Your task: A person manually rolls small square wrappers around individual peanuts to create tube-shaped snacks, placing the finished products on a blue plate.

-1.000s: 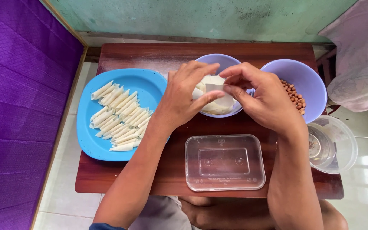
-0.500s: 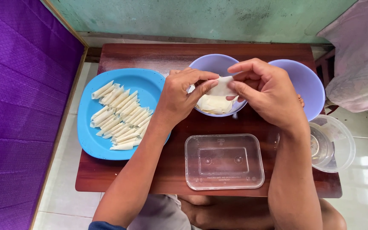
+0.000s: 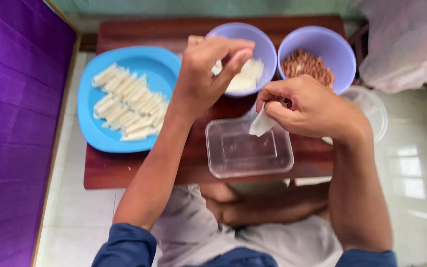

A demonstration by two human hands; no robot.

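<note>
A round blue plate point(image 3: 95, 133) at the left of the dark wooden counter point(image 3: 124, 170) carries a row of pale rolled sticks point(image 3: 127, 106), too many to count surely. The left hand point(image 3: 203, 79) hovers before the first of two lilac bowls point(image 3: 263, 42), fingers point(image 3: 233, 62) pinched together. The right hand point(image 3: 312, 109) pinches a thin white wrapper point(image 3: 262, 122) above one clear rectangular plastic container point(image 3: 248, 151). The second lilac bowl point(image 3: 332, 47) holds brown filling.

Blue plate point(image 3: 164, 69), pale white rolls point(image 3: 127, 101). Two lilac bowls point(image 3: 334, 47): one white wrappers point(image 3: 245, 76), one brown filling point(image 3: 305, 64). Clear container point(image 3: 238, 153). Reddish-brown bench point(image 3: 124, 170). Purple cloth point(image 3: 11, 123), frame left.
</note>
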